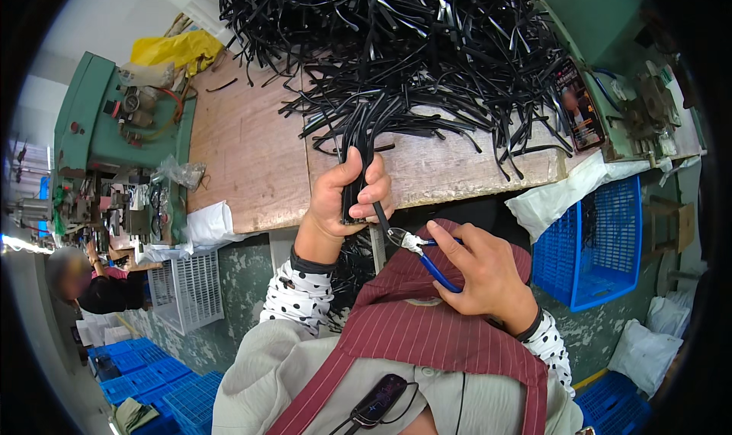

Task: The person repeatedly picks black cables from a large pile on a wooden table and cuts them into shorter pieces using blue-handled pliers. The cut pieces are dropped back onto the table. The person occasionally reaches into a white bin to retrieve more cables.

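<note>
My left hand (349, 191) is closed around an upright bundle of black eyeglass temples (357, 136) at the table's front edge. One temple (380, 215) sticks out below that hand toward the pliers. In my right hand (488, 271) are blue-handled pliers (436, 271), with white wrapping near the joint. Their metal jaws meet the lower end of that single temple; whether they grip it I cannot tell. Beyond the bundle, a large tangled heap of black temples (427, 46) covers the far part of the wooden table (259, 149).
Green machines stand left (126, 138) and right (602, 23) of the table. A blue crate (564, 260) and a white crate (187, 290) are below it. A yellow bag (175, 50) lies at the far left. Another person (107, 286) sits at the left edge.
</note>
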Motion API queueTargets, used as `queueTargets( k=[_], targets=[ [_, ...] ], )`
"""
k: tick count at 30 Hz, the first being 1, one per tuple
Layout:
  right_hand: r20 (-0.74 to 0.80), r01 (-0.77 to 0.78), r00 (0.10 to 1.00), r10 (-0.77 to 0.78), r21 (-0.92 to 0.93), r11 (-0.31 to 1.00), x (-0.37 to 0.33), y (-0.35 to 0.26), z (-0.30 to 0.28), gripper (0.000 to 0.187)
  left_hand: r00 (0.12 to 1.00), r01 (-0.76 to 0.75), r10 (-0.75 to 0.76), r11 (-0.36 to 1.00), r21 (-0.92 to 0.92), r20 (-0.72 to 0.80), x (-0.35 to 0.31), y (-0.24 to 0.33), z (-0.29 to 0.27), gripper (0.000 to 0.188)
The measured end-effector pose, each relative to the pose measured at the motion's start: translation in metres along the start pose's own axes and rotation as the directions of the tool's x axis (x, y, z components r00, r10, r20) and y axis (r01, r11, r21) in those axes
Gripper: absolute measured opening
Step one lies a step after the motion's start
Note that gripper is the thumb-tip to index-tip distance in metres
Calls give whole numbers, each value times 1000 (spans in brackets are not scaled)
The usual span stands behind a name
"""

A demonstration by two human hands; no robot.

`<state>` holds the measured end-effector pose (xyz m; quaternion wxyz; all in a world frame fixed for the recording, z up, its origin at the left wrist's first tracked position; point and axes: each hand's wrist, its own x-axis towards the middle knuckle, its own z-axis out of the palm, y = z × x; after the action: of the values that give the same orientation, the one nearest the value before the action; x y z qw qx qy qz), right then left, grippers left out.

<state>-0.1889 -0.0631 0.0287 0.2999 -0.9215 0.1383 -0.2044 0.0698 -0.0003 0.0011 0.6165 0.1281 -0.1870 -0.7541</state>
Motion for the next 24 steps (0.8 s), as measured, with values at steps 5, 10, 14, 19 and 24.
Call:
queueTargets(
  k=[5,10,14,19,24],
  targets=[
    [-60,-51,997,56,92,995,-6,12,6,80,916,-352,391,891,285,-93,1,-17,15,40],
    [-55,-160,983,177,228,960,-8,8,11,82,705,-565,685,387,728,183,-4,-40,33,40],
    [-5,-192,980,201,270,943,-7,6,8,83,607,-578,769,257,774,198,-7,-54,41,38],
    [54,-246,969,241,299,922,-14,12,12,78,650,-538,758,512,670,-58,-12,-54,37,37],
    [92,-314,949,301,336,888,-15,9,13,75,695,-411,666,677,611,-270,-14,-42,29,37]
  ],
)
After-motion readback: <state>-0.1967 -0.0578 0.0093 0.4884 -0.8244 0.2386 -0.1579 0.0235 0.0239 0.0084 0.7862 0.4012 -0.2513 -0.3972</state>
